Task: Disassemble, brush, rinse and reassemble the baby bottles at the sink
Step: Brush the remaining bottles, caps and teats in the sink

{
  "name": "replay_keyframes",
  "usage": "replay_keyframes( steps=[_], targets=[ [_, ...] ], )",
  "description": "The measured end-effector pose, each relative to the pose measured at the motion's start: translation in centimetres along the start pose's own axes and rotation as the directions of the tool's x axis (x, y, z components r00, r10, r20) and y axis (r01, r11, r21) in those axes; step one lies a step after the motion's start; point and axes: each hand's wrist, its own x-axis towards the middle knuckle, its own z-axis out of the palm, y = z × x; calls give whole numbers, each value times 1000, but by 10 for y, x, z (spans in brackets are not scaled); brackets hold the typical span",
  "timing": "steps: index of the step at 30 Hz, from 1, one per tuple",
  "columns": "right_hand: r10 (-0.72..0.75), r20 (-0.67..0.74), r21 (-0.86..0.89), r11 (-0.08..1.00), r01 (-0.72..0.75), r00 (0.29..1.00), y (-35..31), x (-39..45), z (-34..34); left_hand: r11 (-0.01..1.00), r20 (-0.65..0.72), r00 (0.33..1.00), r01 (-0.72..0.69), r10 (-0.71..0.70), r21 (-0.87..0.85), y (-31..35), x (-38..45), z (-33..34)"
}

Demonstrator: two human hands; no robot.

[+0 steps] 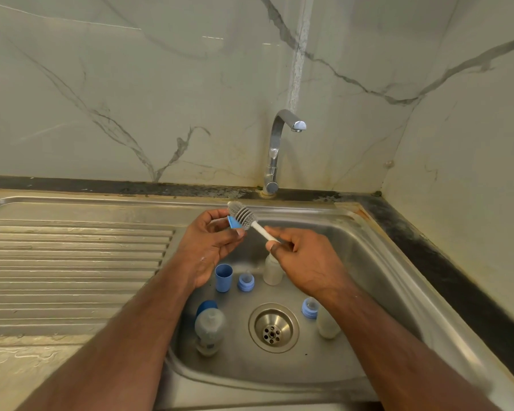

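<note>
Pointing up-left: bottle brush (pixel 244 217) head.

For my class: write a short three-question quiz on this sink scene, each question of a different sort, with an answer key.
1. True or false: water runs from the tap.
2. Which hand holds the brush by its white handle? A) left B) right C) neither
3. Fill in: the left hand holds a small ____ part against the bristles.

Key:
1. False; no stream shows at the spout.
2. B; the right hand pinches the handle above the sink.
3. Blue; the blue part sits between the fingers, touching the brush head.
</note>
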Motion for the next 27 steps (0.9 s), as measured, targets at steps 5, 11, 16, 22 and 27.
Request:
replay_keyframes(
  steps=[5, 11, 16, 22, 27],
  targets=[
    [60, -32, -55, 997, -62, 998, 10, 7, -7, 997, 39, 999, -4, 1, 76, -1, -1, 0],
    [35, -31, 40, 999, -33, 999, 12, 2, -7, 981, 64, 998, -32, 20, 193, -4, 0, -1],
    [45, -57, 57, 998, -42, 997, 15, 4, -10, 997, 44, 999, -3, 0, 75, 0, -2, -1],
    [-7, 35, 25, 1000, 6, 999, 10, 0, 0, 998, 36, 999, -2, 0, 60, 0, -1, -2],
    [26, -16, 10, 1000, -26, 1000, 13, 4, -5, 992, 23, 1000, -22, 19, 123, -1, -2, 1]
  ],
)
